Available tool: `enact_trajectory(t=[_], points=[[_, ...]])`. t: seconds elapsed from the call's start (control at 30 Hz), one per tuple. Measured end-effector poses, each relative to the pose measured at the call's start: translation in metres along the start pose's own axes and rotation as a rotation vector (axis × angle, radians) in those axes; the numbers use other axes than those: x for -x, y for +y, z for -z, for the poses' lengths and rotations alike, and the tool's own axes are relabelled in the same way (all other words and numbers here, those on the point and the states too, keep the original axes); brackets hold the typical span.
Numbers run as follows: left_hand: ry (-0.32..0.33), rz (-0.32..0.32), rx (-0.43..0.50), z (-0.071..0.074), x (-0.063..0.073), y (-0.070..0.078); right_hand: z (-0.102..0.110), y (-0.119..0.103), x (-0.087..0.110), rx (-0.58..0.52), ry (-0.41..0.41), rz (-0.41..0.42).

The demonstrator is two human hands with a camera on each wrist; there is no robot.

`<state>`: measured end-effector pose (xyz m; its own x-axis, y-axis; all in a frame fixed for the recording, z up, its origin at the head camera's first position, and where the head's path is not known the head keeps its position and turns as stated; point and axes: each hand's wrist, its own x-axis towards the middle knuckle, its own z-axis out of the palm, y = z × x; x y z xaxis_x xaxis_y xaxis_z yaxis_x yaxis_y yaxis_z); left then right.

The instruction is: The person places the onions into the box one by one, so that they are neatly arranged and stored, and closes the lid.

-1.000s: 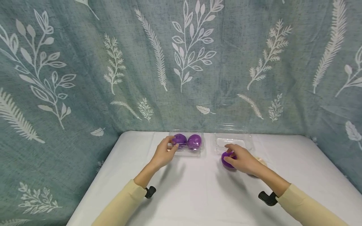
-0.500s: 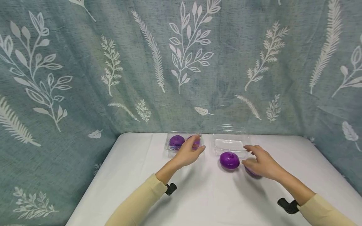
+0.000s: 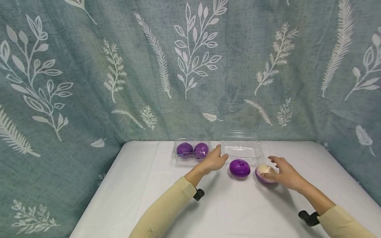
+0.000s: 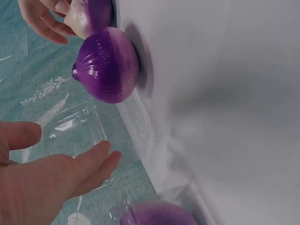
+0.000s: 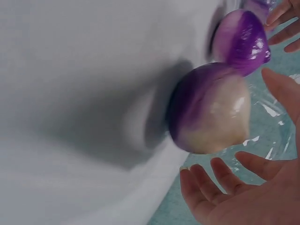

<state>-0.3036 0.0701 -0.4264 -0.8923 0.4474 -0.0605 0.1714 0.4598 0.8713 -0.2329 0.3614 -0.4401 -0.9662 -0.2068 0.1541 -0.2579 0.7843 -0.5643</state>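
Toward the far edge of the white cloth-covered table (image 3: 125,185), the glossy cream-and-purple onion (image 3: 266,169) is framed, ungripped, by the spread right hand (image 3: 286,174); nothing is held by the loosely extended left hand (image 3: 213,161). Pushed unevenly, that onion could be rolled into the round purple onion (image 3: 239,168), by which the open clear plastic box (image 3: 241,151) is partly blocked.

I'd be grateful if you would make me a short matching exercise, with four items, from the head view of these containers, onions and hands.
1. Left clear container
2. Right clear container
3. Cream-and-purple onion
4. Left hand

A. On the white cloth, nearest the right hand
B. Holding nothing, fingers extended
C. Has two purple onions inside
D. Open, with its lid raised at the back

Pairs: 1-C, 2-D, 3-A, 4-B
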Motion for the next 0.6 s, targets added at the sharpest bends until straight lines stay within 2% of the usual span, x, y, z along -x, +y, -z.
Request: enact_trajectory(t=[0.23, 0.43, 0.6], points=[[0.020, 0.067, 0.042, -0.017, -0.013, -0.001, -0.006, 0.015, 0.002, -0.018, -0.037, -0.059], [0.120, 0.092, 0.031, -0.030, -0.024, -0.004, -0.010, 0.021, 0.002, -0.034, -0.075, -0.111], [0.217, 0.087, 0.024, -0.039, -0.033, -0.007, -0.011, 0.022, 0.004, -0.066, -0.099, -0.156]])
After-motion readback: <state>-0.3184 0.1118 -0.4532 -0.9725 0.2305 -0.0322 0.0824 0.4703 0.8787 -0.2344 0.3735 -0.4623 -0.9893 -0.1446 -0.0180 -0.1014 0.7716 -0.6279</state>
